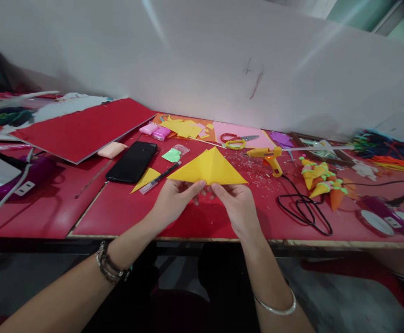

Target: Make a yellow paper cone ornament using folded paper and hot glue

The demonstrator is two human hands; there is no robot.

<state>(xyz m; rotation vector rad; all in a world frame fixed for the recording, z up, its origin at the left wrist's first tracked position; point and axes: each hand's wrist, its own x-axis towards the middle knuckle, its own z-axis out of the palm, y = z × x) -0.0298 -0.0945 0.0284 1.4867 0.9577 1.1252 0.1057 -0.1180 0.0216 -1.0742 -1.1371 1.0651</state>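
A folded yellow paper triangle (pixel 219 169) is held over the red table, its peak pointing away from me and a crease down its middle. My left hand (pixel 179 196) pinches its near edge just left of the centre. Close beside it, my right hand (pixel 234 199) pinches the same edge, the two thumbs almost touching. Fingers under the paper are partly hidden. Left of the paper lie a pen (pixel 162 177) and a smaller yellow paper piece (pixel 146 179). Behind them is a small packet of green clay (pixel 172 155).
A black phone (pixel 132 162) and a large red board (pixel 87 127) lie to the left. Scissors (pixel 238 139) rest on pink paper at the back. A yellow glue gun (pixel 269 159), its cord (pixel 301 208) and yellow-orange paper crafts (pixel 321 178) sit right.
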